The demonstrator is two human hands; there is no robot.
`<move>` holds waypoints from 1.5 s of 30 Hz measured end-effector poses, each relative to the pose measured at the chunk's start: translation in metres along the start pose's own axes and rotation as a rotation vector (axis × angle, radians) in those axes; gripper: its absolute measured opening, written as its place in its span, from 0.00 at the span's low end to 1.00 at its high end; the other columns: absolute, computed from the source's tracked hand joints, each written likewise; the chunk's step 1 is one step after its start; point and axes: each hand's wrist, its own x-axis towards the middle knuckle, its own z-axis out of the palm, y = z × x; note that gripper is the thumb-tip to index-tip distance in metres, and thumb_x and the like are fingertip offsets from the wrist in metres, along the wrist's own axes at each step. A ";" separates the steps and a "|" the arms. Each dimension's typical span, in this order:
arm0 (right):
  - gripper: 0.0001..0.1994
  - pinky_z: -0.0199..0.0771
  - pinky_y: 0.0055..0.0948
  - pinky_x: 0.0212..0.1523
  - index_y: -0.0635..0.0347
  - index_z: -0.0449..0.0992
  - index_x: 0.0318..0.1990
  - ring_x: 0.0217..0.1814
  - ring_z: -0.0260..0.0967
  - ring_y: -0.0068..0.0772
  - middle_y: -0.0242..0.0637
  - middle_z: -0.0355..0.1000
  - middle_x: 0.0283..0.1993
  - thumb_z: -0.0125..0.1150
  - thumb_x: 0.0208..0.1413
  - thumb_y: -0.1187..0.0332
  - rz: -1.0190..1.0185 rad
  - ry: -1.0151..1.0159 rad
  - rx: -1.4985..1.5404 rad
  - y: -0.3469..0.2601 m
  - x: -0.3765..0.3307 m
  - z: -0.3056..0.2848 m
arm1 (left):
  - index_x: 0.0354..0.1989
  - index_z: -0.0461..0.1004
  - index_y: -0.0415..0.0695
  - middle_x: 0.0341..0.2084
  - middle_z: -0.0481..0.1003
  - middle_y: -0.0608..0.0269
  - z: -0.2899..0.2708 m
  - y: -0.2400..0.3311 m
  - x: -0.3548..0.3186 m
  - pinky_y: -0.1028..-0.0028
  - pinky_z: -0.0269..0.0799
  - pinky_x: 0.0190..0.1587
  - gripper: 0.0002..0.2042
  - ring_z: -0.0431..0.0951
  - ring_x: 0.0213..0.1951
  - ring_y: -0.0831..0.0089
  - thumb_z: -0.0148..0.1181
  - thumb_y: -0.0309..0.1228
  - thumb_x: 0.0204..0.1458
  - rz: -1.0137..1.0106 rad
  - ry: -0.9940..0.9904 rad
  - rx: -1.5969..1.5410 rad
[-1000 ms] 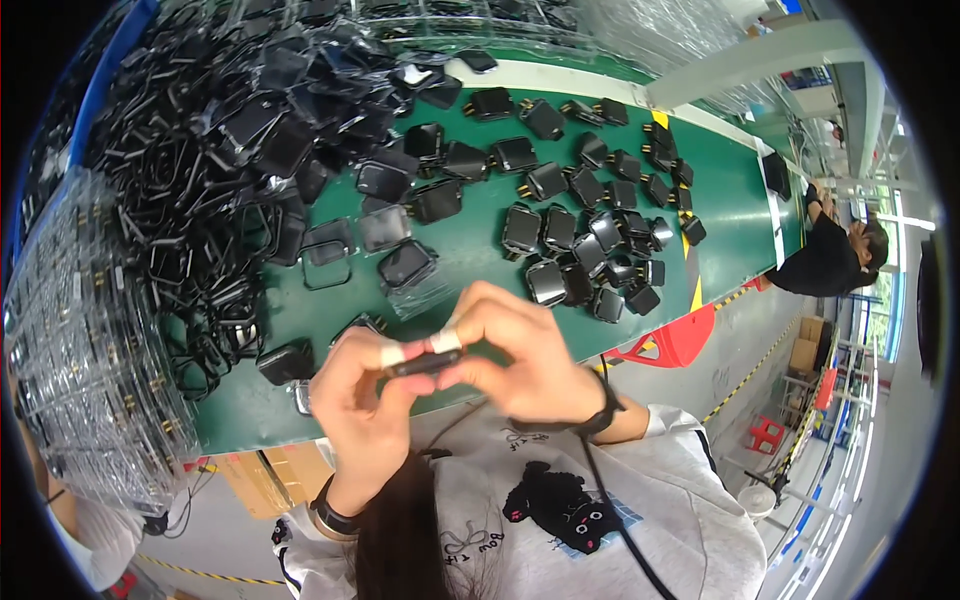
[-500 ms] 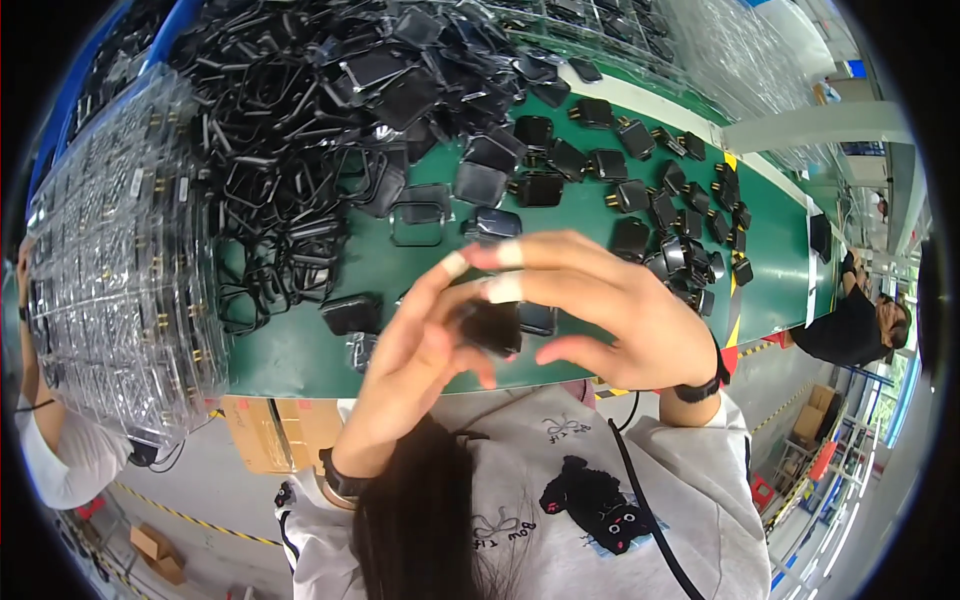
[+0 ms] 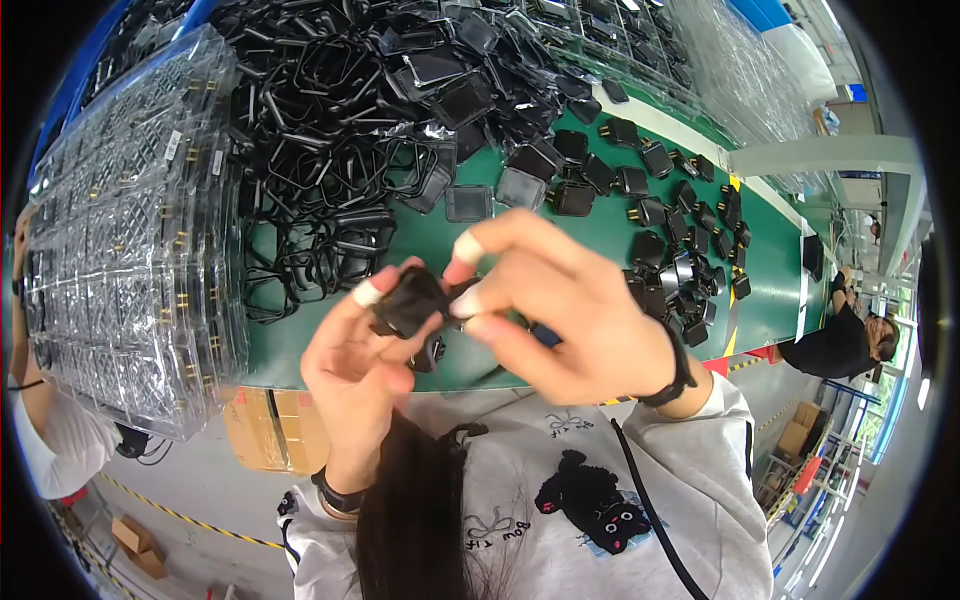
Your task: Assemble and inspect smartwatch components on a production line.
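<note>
Fingers of my left hand (image 3: 345, 355) close around a small black block-shaped casing (image 3: 411, 303), held up over the front of the green bench. My right hand (image 3: 585, 320) comes in from the right, thumb and fingertips pinched on a dark blurred piece beside that casing. Whether the piece is joined to the casing I cannot tell. White wraps cover some fingertips on both hands. Beyond them lie dark square covers (image 3: 468, 204) and a heap of black rectangular frames (image 3: 330, 160). Several black plug adapters (image 3: 648, 212) with brass-coloured prongs are spread to the right.
Stacked clear plastic trays (image 3: 130, 265) stand at the left edge of the green bench (image 3: 775, 235). More clear trays (image 3: 720, 75) line the back. A person's white sleeve (image 3: 60, 445) shows at left; another person in black (image 3: 835, 338) is far right. A cardboard box (image 3: 275, 430) sits below.
Both hands have drawn apart a little; my left hand has moved left and now shows the black casing clearly. My right hand has turned into a pinch beside it. The whole view has shifted slightly.
</note>
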 end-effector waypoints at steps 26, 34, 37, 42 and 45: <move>0.11 0.65 0.25 0.26 0.64 0.70 0.38 0.24 0.63 0.26 0.35 0.65 0.32 0.64 0.47 0.77 0.265 0.010 0.205 0.040 -0.002 0.025 | 0.48 0.69 0.33 0.44 0.74 0.50 -0.004 -0.010 -0.007 0.68 0.79 0.43 0.19 0.76 0.46 0.64 0.62 0.15 0.45 -0.082 0.053 0.007; 0.12 0.69 0.29 0.30 0.63 0.72 0.36 0.33 0.67 0.35 0.36 0.65 0.31 0.61 0.40 0.80 0.052 -0.076 -0.842 0.057 0.019 0.017 | 0.51 0.66 0.36 0.44 0.74 0.47 0.000 -0.002 0.002 0.68 0.80 0.42 0.19 0.76 0.46 0.51 0.60 0.29 0.53 0.016 0.113 0.184; 0.15 0.70 0.28 0.32 0.63 0.73 0.37 0.35 0.67 0.37 0.37 0.65 0.31 0.60 0.37 0.81 0.044 -0.136 -0.971 0.044 0.021 0.018 | 0.52 0.65 0.36 0.45 0.73 0.47 -0.004 0.000 0.001 0.68 0.80 0.43 0.18 0.76 0.46 0.49 0.58 0.28 0.54 0.051 0.124 0.169; 0.14 0.74 0.30 0.35 0.66 0.75 0.35 0.39 0.71 0.42 0.43 0.68 0.34 0.61 0.36 0.83 -0.097 0.119 -0.419 0.015 -0.004 -0.001 | 0.48 0.66 0.35 0.45 0.73 0.44 0.000 0.001 -0.001 0.64 0.80 0.42 0.19 0.77 0.44 0.52 0.62 0.30 0.52 0.022 0.178 0.148; 0.12 0.76 0.34 0.37 0.67 0.76 0.32 0.42 0.72 0.47 0.46 0.69 0.36 0.61 0.34 0.84 -0.257 0.231 -0.078 0.006 -0.021 -0.005 | 0.49 0.66 0.35 0.46 0.72 0.43 0.005 -0.001 -0.002 0.63 0.80 0.43 0.17 0.77 0.45 0.52 0.60 0.28 0.53 -0.015 0.084 0.123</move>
